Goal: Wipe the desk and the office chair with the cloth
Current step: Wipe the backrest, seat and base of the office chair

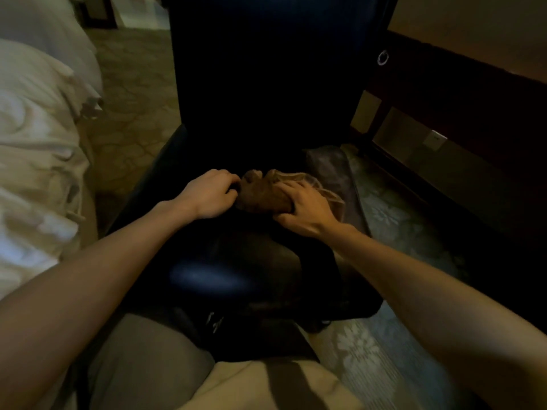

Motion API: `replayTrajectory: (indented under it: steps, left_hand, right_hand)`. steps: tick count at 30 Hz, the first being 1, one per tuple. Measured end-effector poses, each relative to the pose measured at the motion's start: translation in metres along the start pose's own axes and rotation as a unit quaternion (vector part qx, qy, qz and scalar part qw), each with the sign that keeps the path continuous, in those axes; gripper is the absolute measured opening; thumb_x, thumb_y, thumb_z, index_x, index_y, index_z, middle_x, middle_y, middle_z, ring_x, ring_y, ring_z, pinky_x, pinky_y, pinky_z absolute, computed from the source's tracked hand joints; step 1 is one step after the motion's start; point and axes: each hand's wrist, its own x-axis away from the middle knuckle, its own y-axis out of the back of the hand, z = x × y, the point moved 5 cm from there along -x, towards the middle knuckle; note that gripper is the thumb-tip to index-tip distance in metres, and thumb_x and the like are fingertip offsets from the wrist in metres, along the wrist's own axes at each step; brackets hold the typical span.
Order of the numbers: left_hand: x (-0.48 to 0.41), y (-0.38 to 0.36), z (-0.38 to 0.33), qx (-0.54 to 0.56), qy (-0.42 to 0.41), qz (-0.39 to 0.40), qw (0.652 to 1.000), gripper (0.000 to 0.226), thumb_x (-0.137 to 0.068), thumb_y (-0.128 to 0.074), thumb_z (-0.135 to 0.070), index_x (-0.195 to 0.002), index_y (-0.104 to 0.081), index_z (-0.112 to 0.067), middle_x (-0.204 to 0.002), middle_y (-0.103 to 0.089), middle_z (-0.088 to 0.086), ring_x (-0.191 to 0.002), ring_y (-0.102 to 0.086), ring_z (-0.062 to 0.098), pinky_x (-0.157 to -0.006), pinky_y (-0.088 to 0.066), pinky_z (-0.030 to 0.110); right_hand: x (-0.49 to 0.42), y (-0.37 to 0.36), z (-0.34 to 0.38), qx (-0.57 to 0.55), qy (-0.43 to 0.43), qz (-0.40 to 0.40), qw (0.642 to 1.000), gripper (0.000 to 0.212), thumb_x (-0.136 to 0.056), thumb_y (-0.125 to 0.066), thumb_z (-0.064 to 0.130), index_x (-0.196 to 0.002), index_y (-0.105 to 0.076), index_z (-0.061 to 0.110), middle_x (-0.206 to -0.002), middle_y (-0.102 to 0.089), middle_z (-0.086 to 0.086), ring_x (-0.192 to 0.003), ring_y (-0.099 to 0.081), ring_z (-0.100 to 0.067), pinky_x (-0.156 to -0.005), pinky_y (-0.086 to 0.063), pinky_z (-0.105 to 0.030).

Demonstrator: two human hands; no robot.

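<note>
Your tan trousers are closest. Your left hand pinches one end of the brown cloth. Your right hand grabs the other end. The cloth lies on the dark office chair seat. A small white mark on the chair front is too blurry to read.

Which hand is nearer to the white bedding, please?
Left. The left hand grips the cloth at the end toward the white bedding; the right hand grips the end toward the desk.

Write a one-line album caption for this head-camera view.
Left hand and right hand grip a brown cloth on the dark office chair seat, beside a white bed.
</note>
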Motion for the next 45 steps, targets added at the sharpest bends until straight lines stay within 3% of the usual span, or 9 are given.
replayTrajectory:
  steps: [7, 13, 18, 24, 27, 30, 39, 42, 45]
  left_hand:
    - [0.032, 0.007, -0.021, 0.027, -0.017, -0.016, 0.999, 0.043, -0.093, -0.035, -0.039, -0.113, -0.070, -0.022, -0.118, -0.070, 0.007, -0.111, -0.064, 0.029, -0.092, -0.051, 0.047]
    - [0.039, 0.004, -0.020, 0.025, -0.006, -0.018, 1.000, 0.028, -0.104, -0.046, -0.030, -0.120, -0.068, -0.025, -0.121, -0.068, 0.006, -0.113, -0.063, 0.028, -0.093, -0.050, 0.044]
    - [0.044, -0.003, -0.021, 0.038, -0.016, -0.027, 0.999, 0.026, -0.104, -0.048, -0.025, -0.122, -0.067, -0.024, -0.120, -0.068, 0.004, -0.113, -0.062, 0.023, -0.093, -0.048, 0.041]
    - [0.044, 0.014, -0.028, 0.020, 0.013, -0.037, 0.999, 0.031, -0.097, -0.052, -0.036, -0.118, -0.069, -0.022, -0.121, -0.070, 0.009, -0.115, -0.063, 0.033, -0.089, -0.049, 0.041]
    - [0.045, 0.022, -0.025, 0.045, 0.026, -0.024, 0.998, 0.046, -0.091, -0.054, -0.045, -0.124, -0.066, -0.015, -0.123, -0.068, 0.016, -0.116, -0.062, 0.036, -0.093, -0.050, 0.047]
    - [0.045, 0.016, -0.019, 0.049, 0.006, -0.033, 0.998, 0.030, -0.106, -0.050, -0.023, -0.131, -0.064, -0.016, -0.132, -0.065, 0.013, -0.122, -0.059, 0.033, -0.100, -0.048, 0.049]
    - [0.034, 0.008, -0.006, 0.069, 0.035, -0.026, 0.997, 0.028, -0.105, -0.050, -0.022, -0.128, -0.065, -0.021, -0.129, -0.066, 0.009, -0.120, -0.061, 0.028, -0.104, -0.047, 0.047]
    - [0.032, 0.006, -0.006, 0.078, 0.031, -0.026, 0.996, 0.027, -0.105, -0.050, -0.022, -0.128, -0.065, -0.021, -0.127, -0.067, 0.008, -0.118, -0.062, 0.026, -0.100, -0.048, 0.043]
    - [0.031, 0.006, -0.006, 0.078, 0.035, -0.031, 0.996, 0.028, -0.105, -0.051, -0.021, -0.129, -0.065, -0.019, -0.128, -0.066, 0.010, -0.119, -0.061, 0.028, -0.103, -0.048, 0.048]
  right_hand:
    - [0.084, -0.015, 0.050, 0.065, 0.168, -0.032, 0.983, 0.067, -0.071, -0.057, 0.060, -0.128, -0.062, 0.025, -0.126, -0.059, -0.002, -0.113, -0.051, -0.031, -0.089, -0.042, -0.044]
    - [0.150, -0.058, 0.054, 0.204, 0.319, 0.004, 0.925, 0.068, -0.066, -0.079, 0.052, -0.127, -0.059, 0.031, -0.139, -0.050, -0.006, -0.127, -0.048, -0.037, -0.098, -0.038, -0.059]
    - [0.190, -0.062, 0.033, 0.272, 0.467, -0.007, 0.841, 0.022, -0.089, -0.066, 0.028, -0.111, -0.067, 0.027, -0.132, -0.060, -0.003, -0.128, -0.050, -0.032, -0.102, -0.041, -0.060]
    - [0.122, -0.002, 0.083, 0.210, 0.365, -0.178, 0.889, 0.053, -0.071, -0.071, 0.036, -0.122, -0.067, 0.023, -0.136, -0.060, -0.010, -0.129, -0.050, -0.038, -0.104, -0.032, -0.058]
    - [0.088, -0.003, 0.112, 0.243, 0.336, -0.112, 0.903, 0.058, -0.071, -0.062, 0.035, -0.127, -0.066, 0.024, -0.143, -0.055, -0.012, -0.137, -0.041, -0.039, -0.109, -0.027, -0.061]
    - [0.096, -0.036, 0.107, 0.253, 0.342, -0.029, 0.905, 0.065, -0.066, -0.077, 0.032, -0.129, -0.065, 0.025, -0.150, -0.049, -0.010, -0.143, -0.037, -0.038, -0.112, -0.026, -0.064]
    - [0.173, -0.026, 0.006, 0.323, 0.465, 0.064, 0.822, 0.044, -0.071, -0.079, 0.039, -0.111, -0.065, 0.026, -0.147, -0.048, -0.008, -0.139, -0.040, -0.037, -0.114, -0.019, -0.066]
    - [0.185, -0.015, 0.003, 0.297, 0.473, 0.013, 0.829, 0.025, -0.084, -0.065, 0.034, -0.106, -0.068, 0.022, -0.139, -0.058, -0.010, -0.134, -0.046, -0.038, -0.116, -0.015, -0.064]
    - [0.172, -0.026, 0.051, 0.221, 0.485, -0.084, 0.842, 0.012, -0.091, -0.068, 0.022, -0.103, -0.071, 0.020, -0.135, -0.063, -0.010, -0.132, -0.052, -0.036, -0.114, -0.026, -0.064]
